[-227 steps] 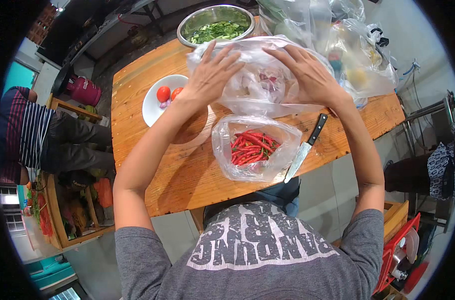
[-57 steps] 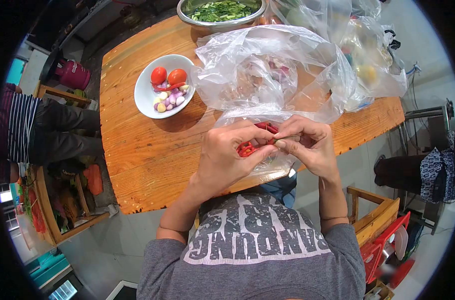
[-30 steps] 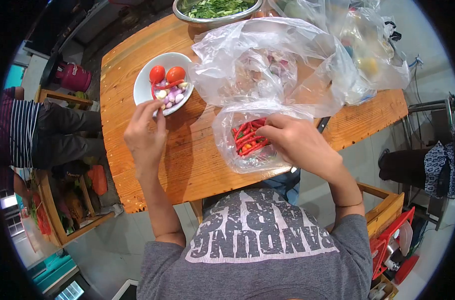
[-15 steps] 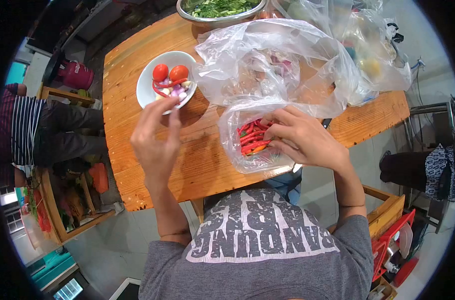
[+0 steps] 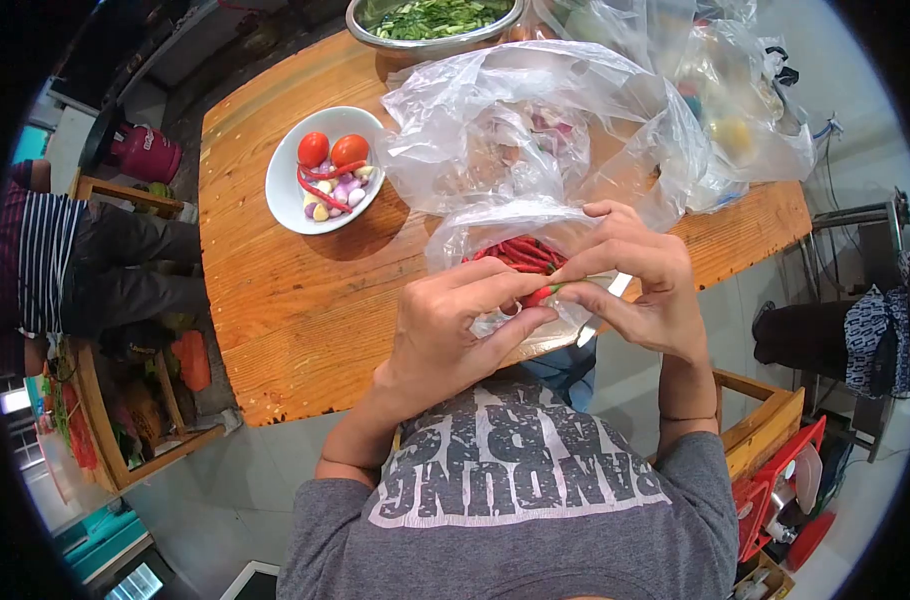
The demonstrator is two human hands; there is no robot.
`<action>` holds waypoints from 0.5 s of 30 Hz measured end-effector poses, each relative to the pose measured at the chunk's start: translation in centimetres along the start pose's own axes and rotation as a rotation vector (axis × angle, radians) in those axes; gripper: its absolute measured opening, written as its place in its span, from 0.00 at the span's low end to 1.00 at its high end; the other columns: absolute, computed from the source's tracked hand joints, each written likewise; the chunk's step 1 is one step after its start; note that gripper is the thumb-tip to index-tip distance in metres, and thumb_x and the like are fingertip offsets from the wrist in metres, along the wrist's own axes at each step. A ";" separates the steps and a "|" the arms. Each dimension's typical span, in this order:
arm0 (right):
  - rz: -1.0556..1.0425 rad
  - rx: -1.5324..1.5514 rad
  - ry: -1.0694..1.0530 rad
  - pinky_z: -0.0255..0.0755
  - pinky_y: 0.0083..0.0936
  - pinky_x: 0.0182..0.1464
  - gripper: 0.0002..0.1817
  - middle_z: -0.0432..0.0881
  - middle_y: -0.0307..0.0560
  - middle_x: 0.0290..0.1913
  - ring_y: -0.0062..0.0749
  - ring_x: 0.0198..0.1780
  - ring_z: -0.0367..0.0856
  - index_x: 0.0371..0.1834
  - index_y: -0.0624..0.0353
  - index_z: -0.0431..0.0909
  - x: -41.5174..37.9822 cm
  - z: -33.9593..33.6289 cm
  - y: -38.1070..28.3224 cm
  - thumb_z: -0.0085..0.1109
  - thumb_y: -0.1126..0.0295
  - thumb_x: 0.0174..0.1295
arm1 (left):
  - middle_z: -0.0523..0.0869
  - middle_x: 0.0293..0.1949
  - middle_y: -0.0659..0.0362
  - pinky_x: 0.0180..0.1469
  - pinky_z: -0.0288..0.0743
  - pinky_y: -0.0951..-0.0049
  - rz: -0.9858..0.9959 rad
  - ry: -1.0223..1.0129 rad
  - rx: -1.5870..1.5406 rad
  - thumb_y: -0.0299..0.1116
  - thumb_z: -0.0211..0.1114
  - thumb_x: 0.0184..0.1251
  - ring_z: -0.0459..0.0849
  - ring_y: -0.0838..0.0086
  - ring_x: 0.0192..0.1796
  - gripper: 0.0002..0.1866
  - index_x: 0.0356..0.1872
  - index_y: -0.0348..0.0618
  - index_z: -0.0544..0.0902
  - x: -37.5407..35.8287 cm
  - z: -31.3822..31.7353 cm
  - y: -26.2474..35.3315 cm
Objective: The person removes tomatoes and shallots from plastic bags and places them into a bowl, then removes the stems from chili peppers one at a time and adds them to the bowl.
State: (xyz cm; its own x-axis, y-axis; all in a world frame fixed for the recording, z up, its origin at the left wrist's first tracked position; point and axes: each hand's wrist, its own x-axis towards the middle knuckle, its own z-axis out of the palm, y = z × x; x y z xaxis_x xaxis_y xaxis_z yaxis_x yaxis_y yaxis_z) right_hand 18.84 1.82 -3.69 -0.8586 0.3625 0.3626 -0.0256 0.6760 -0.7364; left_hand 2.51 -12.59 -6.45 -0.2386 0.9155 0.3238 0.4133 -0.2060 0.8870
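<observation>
At centre, the left hand (image 5: 430, 325) and right hand (image 5: 643, 285) pinch a chilli (image 5: 543, 294) between their fingers, above the bag (image 5: 445, 247); too hard a twist could tear its flesh.

A green-ended red chili (image 5: 544, 295) is pinched between the left hand (image 5: 453, 320) and right hand (image 5: 640, 280). Slender red chilies (image 5: 520, 252) lie heaped in the open, clear plastic bag (image 5: 448, 243).

Table (image 5: 305, 320) is wood; bowl (image 5: 430, 44), shiny metal; bag (image 5: 451, 238), plastic.
</observation>
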 end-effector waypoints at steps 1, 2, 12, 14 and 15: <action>0.014 0.004 0.000 0.69 0.38 0.59 0.06 0.86 0.40 0.32 0.30 0.35 0.83 0.34 0.55 0.88 0.0 0.1 0.0 0.75 0.71 0.53 | 0.89 0.32 0.55 0.36 0.77 0.76 -0.023 0.000 -0.018 0.24 0.76 0.54 0.85 0.75 0.32 0.11 0.40 0.38 0.90 0.0 0.0 0.0; 0.029 0.006 0.001 0.68 0.39 0.61 0.06 0.87 0.40 0.33 0.30 0.35 0.83 0.34 0.54 0.88 0.0 0.2 0.0 0.75 0.71 0.54 | 0.89 0.32 0.55 0.35 0.77 0.76 -0.016 -0.003 -0.022 0.24 0.76 0.54 0.85 0.76 0.32 0.11 0.40 0.39 0.90 0.0 0.0 -0.2; 0.121 0.172 -0.051 0.70 0.29 0.56 0.05 0.86 0.42 0.37 0.26 0.41 0.82 0.37 0.57 0.88 0.0 0.8 0.5 0.70 0.73 0.58 | 0.89 0.32 0.58 0.32 0.75 0.76 -0.048 -0.050 -0.092 0.24 0.76 0.55 0.84 0.78 0.31 0.08 0.36 0.38 0.90 0.8 -1.2 -0.7; 0.222 0.436 -0.088 0.70 0.26 0.52 0.05 0.86 0.42 0.37 0.25 0.43 0.81 0.37 0.59 0.87 0.2 1.0 0.7 0.70 0.72 0.59 | 0.88 0.31 0.59 0.33 0.74 0.77 -0.025 -0.065 -0.107 0.24 0.76 0.54 0.84 0.78 0.32 0.07 0.35 0.38 0.90 1.1 -1.6 -1.2; 0.266 0.564 -0.104 0.70 0.24 0.50 0.06 0.86 0.43 0.37 0.25 0.44 0.80 0.37 0.60 0.87 0.5 1.1 0.7 0.70 0.72 0.59 | 0.88 0.31 0.60 0.33 0.72 0.78 -0.018 -0.053 -0.094 0.24 0.75 0.54 0.83 0.79 0.32 0.07 0.35 0.39 0.90 1.4 -1.8 -1.0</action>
State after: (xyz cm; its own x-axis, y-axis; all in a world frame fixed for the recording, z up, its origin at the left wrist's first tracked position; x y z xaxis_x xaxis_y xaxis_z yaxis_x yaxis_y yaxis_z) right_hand 17.85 1.79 -4.69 -0.9172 0.3883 0.0891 -0.0460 0.1188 -0.9918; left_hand 0.16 -11.76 -6.27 -0.1977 0.9358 0.2918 0.3242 -0.2185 0.9204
